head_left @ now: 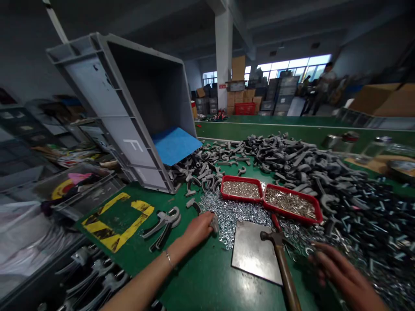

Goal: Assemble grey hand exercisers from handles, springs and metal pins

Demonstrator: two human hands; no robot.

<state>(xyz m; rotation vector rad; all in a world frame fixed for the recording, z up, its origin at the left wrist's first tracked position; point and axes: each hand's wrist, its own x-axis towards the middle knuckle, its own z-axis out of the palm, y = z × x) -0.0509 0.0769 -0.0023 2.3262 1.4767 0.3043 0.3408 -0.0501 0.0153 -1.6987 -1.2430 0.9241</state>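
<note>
Two red trays of small metal pieces, a left one (241,199) and a right one (290,214), sat near the middle of the frame on the green surface (201,276). One steel plate (251,250) lay below them at lower center, with one hammer (284,263) across its right edge. One two-handled plastic clamp (167,223) lay left of center; the gray clamp parts (298,157) heaped behind the trays were too many to count, as were the shiny washers (227,216) spread in front of the left tray and the black parts (366,216) at right. One gray crate (116,125) stood tipped on its side at upper left, a white letter "F" readable on it; the marking lower down was too unclear to read. The left hand (200,228), just below center, had its fingers curled around one gray part (214,224), which showed at the fingertips beside the washers' left edge. The right hand (340,268), at lower right, was blurred with its fingers partly bent, near the hammer; whether it had hold of anything could not be told.
</note>
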